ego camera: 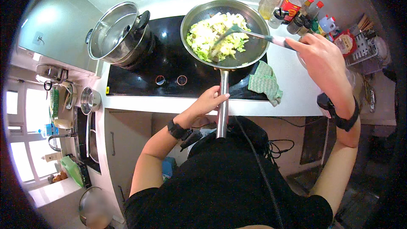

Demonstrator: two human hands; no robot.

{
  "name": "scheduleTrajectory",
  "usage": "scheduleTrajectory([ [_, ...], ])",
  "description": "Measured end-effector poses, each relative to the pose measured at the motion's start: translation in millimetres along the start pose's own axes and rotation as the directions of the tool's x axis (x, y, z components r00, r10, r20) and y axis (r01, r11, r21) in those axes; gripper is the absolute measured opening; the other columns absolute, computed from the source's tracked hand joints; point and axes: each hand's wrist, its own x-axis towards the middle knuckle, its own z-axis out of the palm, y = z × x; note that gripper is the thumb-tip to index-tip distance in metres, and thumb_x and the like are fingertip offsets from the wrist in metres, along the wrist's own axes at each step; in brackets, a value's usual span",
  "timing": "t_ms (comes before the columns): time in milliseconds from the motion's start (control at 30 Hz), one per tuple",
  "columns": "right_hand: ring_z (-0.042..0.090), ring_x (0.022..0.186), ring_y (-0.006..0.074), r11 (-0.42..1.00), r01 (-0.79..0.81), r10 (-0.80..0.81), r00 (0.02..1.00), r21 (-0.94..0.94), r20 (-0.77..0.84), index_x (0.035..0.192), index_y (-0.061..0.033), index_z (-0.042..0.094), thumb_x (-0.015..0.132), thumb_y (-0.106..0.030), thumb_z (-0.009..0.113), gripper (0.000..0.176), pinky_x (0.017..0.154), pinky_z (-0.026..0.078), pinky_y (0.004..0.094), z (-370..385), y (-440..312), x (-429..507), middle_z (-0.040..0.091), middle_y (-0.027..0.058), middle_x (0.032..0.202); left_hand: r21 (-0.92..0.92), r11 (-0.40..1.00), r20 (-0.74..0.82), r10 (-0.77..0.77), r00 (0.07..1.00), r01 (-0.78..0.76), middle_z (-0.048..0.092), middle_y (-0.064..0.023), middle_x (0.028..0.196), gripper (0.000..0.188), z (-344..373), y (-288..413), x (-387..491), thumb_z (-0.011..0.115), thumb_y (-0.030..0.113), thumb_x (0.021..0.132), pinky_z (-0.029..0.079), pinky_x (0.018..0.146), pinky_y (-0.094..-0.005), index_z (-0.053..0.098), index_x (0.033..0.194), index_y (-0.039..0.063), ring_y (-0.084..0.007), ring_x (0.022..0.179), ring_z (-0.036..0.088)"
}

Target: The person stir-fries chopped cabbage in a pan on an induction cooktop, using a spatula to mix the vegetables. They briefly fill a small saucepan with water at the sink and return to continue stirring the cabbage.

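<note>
My left hand (208,101) grips the long steel handle (223,114) of a frying pan (256,58), with the thumb laid across it. The pan sits on the right part of a black glass cooktop (168,51). Chopped leafy cabbage (219,35), with some brownish bits among it, covers the left and middle of the pan. In my right hand (321,54) is a spatula (254,35) with a dark green head, reaching over the pan's right rim. Its head lies slanted over the cabbage; the lower edge is blurred.
Left on the cooktop stands a large steel pot (119,38) with a black-handled lid. A green cloth (266,82) drapes across the cooktop's right front corner. Several sauce bottles (292,6) and a utensil rack (362,46) line the right side. A small saucepan (90,100) sits by the sink.
</note>
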Motion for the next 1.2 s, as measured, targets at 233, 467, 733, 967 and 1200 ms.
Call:
scheduleTrajectory([
  [233,0.058,0.085,0.025,0.993,0.114,-0.114,0.993,-0.039,-0.007,0.113,-0.0182,0.059,0.077,-0.006,0.055,0.037,0.068,0.051,0.0358,91,-2,22,0.055,0.0087,0.086,0.031,0.999,0.011,0.041,0.999,-0.041,0.055,-0.0003,0.079,0.022,-2,3,0,0.059,0.023,0.089,0.05,0.06,-0.0261,0.051,0.101,0.005,-0.0088,0.07,0.055],
  [467,0.06,0.087,0.0261,0.998,-0.048,0.052,0.992,-0.039,0.111,0.11,-0.019,0.063,0.079,-0.005,0.056,0.035,0.068,0.051,0.038,54,37,12,0.057,0.0105,0.083,-0.001,0.997,0.001,0.072,0.997,-0.072,0.054,0.0019,0.075,0.022,-1,-2,1,0.059,0.025,0.09,0.047,0.056,-0.0239,0.052,0.099,0.006,-0.0063,0.066,0.052],
  [733,0.058,0.083,0.0267,0.992,-0.124,0.129,0.958,-0.037,0.256,0.112,-0.018,0.062,0.075,0.004,0.054,0.044,0.069,0.048,0.0387,38,-9,3,0.057,0.0084,0.081,0.035,0.995,0.012,0.096,0.995,-0.097,0.055,0.002,0.075,0.024,-2,-2,2,0.059,0.025,0.089,0.045,0.055,-0.023,0.052,0.102,0.006,-0.0067,0.066,0.052],
  [967,0.058,0.085,0.0248,0.978,-0.163,0.189,0.959,-0.134,0.213,0.116,-0.0178,0.06,0.073,0.003,0.055,0.048,0.07,0.049,0.0362,31,-4,-1,0.058,0.0079,0.083,0.081,0.992,-0.018,0.094,0.995,-0.092,0.055,0.0025,0.076,0.025,-2,-2,2,0.059,0.024,0.09,0.046,0.056,-0.0229,0.053,0.105,0.005,-0.0063,0.066,0.052],
  [1200,0.061,0.076,0.0321,0.988,0.002,-0.031,0.982,0.157,0.185,0.112,-0.0116,0.057,0.078,0.0,0.051,0.036,0.062,0.051,0.0416,72,-22,19,0.058,0.0145,0.079,0.066,0.993,-0.004,0.1,0.995,-0.099,0.053,0.0033,0.074,0.022,0,-2,0,0.058,0.023,0.09,0.045,0.054,-0.0227,0.052,0.103,0.005,-0.0055,0.065,0.051],
])
